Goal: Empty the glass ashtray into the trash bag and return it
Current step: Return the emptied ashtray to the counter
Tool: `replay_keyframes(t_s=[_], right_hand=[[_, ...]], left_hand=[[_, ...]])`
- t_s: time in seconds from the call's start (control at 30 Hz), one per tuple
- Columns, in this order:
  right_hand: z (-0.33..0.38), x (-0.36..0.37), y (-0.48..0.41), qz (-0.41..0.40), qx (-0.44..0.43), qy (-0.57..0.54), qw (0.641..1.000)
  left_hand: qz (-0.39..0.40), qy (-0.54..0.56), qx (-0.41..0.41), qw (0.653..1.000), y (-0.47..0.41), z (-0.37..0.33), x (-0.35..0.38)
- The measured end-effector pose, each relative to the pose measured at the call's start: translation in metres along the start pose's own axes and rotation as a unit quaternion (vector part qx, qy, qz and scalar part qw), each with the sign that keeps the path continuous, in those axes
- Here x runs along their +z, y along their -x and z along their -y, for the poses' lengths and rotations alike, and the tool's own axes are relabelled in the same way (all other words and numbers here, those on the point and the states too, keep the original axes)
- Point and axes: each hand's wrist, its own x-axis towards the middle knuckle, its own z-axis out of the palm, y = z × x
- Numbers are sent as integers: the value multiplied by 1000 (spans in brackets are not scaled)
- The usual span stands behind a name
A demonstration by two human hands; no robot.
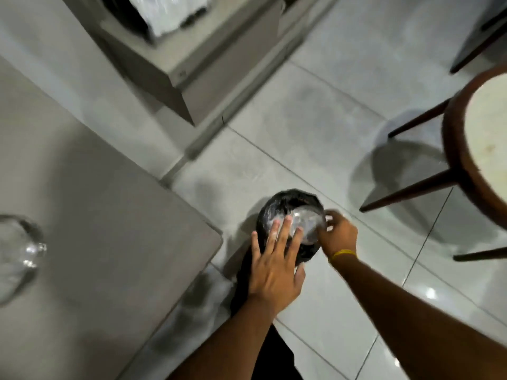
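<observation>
The round clear glass ashtray sits tilted over the mouth of the black plastic trash bag on the floor, pinched at its right rim by the right hand, the left hand spread flat against it (fingers wide), with the grey counter off to the left.

One camera on the head, looking down.
It looks steeply down, close over both arms, at the pale tiled floor beside the grey desk.
</observation>
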Motion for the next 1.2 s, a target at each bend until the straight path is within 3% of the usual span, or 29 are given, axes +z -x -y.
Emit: replay_keyframes(t_s=[0.17,0.33,0.57,0.63,0.8,1.0,1.2], right_hand=[[73,-68,82,-32,35,-118,992],[174,-121,167,-30,-45,-161,986],[300,-120,271,34,-153,-222,962],[325,-108,300,84,-180,-204,959],[369,-61,360,159,-259,-108,947],[370,24,403,261,-320,15,911],[367,73,422,288,-362,75,883]], left_hand=[[-43,-3,6,999,12,-15,-141],[-107,-13,-22,994,64,-11,-273],[-191,-16,-147,970,168,40,-372],[-208,-8,-198,958,200,60,-381],[-150,5,-330,932,276,117,-387],[-109,-13,-459,882,355,168,-354],[-63,33,-479,875,388,186,-320]])
